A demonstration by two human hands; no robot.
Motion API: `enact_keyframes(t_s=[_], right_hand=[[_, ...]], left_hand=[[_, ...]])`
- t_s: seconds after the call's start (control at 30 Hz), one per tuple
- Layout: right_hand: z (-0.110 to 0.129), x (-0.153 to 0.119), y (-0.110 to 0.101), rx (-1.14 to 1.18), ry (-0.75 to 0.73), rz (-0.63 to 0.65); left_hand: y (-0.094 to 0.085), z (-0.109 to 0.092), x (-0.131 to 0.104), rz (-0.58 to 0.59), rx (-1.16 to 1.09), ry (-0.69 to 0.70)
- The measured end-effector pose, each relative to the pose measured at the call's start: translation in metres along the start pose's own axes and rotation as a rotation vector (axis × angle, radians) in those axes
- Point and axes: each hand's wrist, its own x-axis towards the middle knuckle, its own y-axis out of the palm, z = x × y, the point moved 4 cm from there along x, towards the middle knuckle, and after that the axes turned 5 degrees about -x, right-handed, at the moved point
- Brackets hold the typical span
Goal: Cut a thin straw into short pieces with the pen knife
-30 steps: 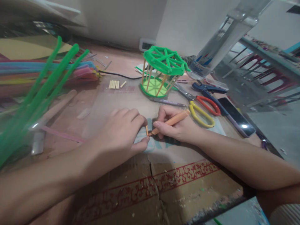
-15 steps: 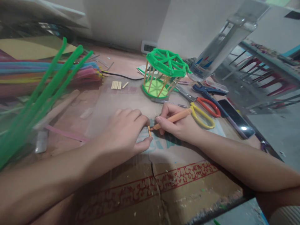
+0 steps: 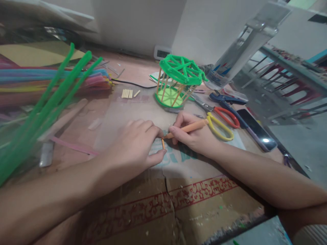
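My left hand (image 3: 143, 143) pinches a short thin stick (image 3: 163, 143), coloured orange, between thumb and forefinger. An orange marker (image 3: 190, 128) is gripped in my right hand (image 3: 190, 132) like a pen, and its tip touches the stick's far end by my left forefinger. Beyond my hands, several short pale sticks (image 3: 127, 93) lie in a row with a single one (image 3: 137, 93) beside them. Behind my right hand stands a small round frame (image 3: 180, 80) of green pipe cleaners and thin wooden posts on a light green base.
Scissors (image 3: 221, 117) with red and yellow handles, blue pliers (image 3: 227, 98) and a phone (image 3: 255, 129) lie at the right. A clear bottle (image 3: 240, 51) stands behind them. At the left are green pipe cleaners (image 3: 51, 112) and a colourful bundle (image 3: 84, 80).
The marker's tip has shifted from the stick's middle up to its far end, by my left forefinger. My left hand stays where it was.
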Motion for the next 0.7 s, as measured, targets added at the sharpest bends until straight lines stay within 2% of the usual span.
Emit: enact_keyframes(t_s=[0.1,0.3,0.47,0.7], right_hand=[[-0.0005,0.0007,-0.0002,0.009,-0.003,-0.03],[0.0011,-0.0009,0.0002,-0.008,0.002,0.013],[0.0006,-0.0006,-0.001,-0.01,-0.008,-0.029],[0.0036,-0.0017,0.0013,0.017,-0.027,0.063]], left_hand=[[0.0005,0.0003,-0.0004,0.003,0.006,-0.007],[-0.0009,-0.0016,-0.0001,0.006,-0.008,-0.009],[-0.0002,-0.0004,0.0009,0.025,0.012,-0.026],[0.0015,0.0016,-0.001,-0.025,0.019,0.011]])
